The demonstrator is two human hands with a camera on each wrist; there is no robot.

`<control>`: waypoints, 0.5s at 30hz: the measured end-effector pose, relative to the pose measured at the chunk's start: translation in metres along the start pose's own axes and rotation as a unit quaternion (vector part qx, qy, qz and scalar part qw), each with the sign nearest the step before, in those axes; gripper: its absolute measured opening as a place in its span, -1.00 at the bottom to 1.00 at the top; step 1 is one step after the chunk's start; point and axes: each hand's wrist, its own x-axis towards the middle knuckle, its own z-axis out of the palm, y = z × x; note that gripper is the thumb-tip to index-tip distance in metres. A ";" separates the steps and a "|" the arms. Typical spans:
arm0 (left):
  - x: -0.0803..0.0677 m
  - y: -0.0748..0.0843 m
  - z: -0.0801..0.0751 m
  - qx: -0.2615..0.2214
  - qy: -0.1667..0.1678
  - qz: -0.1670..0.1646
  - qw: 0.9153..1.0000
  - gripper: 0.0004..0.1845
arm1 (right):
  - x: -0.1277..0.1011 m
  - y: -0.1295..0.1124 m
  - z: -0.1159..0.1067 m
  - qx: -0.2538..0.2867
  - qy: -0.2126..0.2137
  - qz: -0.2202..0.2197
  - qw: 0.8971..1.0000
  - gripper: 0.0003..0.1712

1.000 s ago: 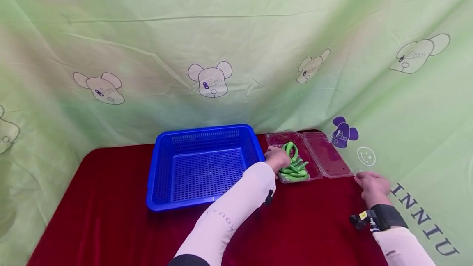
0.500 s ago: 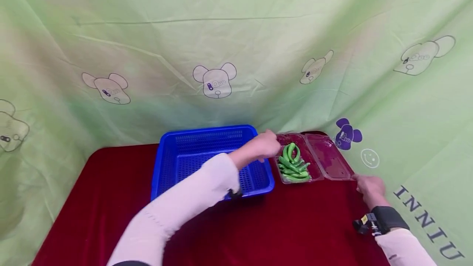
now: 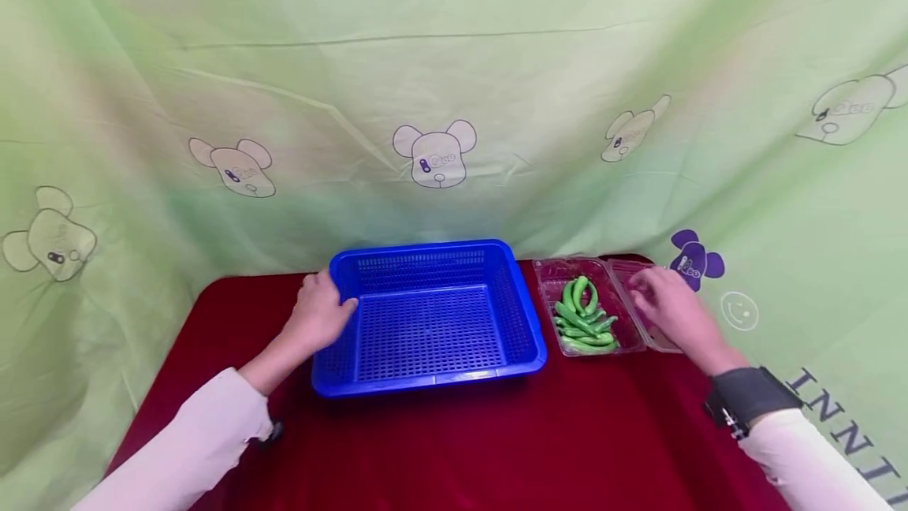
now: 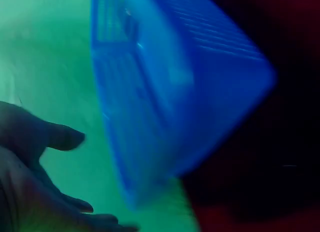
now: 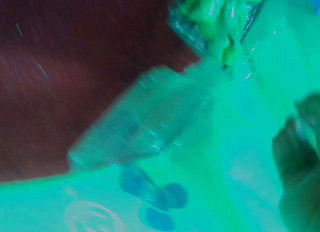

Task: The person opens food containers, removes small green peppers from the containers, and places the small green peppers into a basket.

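Left hand: the left hand (image 3: 317, 314) rests against the left rim of the blue plastic basket (image 3: 429, 369) — fingers loosely spread, gripping nothing.
Right hand: the right hand (image 3: 674, 310) hovers over the open lid (image 3: 641, 330) of the clear clamshell box (image 3: 552, 278), fingers relaxed; whether it touches the lid cannot be told.
Green peppers: a pile of long green peppers (image 3: 585, 316) lies in the left half of the clamshell box, just beside the basket's right wall.
Basket: sits mid-table on the red tablecloth (image 3: 539, 440), between the two hands.
Backdrop: a light green curtain (image 3: 454, 61) printed with cartoon bear heads hangs behind the table.
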 end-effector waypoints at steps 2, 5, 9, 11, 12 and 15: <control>-0.004 -0.019 0.001 -0.050 -0.013 -0.025 0.998 -0.15 | 0.015 -0.004 0.006 -0.030 -0.027 -0.109 0.993 -0.75; -0.009 -0.034 0.008 -0.096 -0.023 -0.047 0.994 -0.11 | 0.033 -0.008 0.020 -0.050 -0.075 -0.208 0.974 -0.71; -0.014 -0.039 0.022 -0.126 -0.001 -0.046 0.991 -0.20 | 0.047 -0.011 0.041 -0.086 -0.130 -0.284 0.946 -0.61; -0.014 -0.038 0.026 -0.138 0.020 -0.046 0.989 -0.27 | 0.049 -0.013 0.049 -0.113 -0.148 -0.313 0.931 -0.56; -0.014 -0.038 0.028 -0.142 0.029 -0.046 0.988 -0.30 | 0.050 -0.013 0.052 -0.124 -0.153 -0.326 0.925 -0.52; -0.013 -0.037 0.029 -0.151 0.044 -0.050 0.986 -0.30 | 0.050 -0.014 0.059 -0.147 -0.159 -0.354 0.910 -0.47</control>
